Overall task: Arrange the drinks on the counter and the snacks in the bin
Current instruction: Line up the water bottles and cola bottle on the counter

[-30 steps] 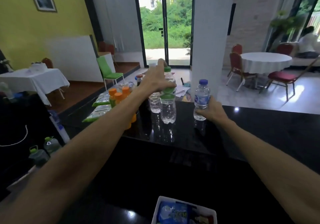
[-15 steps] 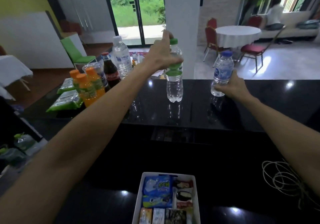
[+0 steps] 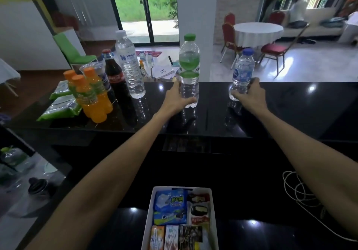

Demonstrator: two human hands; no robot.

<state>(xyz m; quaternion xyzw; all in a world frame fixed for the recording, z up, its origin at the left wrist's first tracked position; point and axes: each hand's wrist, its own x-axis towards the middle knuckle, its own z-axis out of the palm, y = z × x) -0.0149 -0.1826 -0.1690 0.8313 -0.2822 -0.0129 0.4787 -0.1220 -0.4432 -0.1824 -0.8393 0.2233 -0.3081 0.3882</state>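
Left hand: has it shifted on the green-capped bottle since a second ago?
Yes. The left hand has slid down from the cap to the lower body of the green-capped bottle, which stands on the black counter as before.

Daylight pours in from the glass doors (image 3: 147, 9) and right-hand windows, blowing them out a bit; ceiling lights glare as white spots on the glossy black counter (image 3: 290, 104), edges look fisheye-bent and soft
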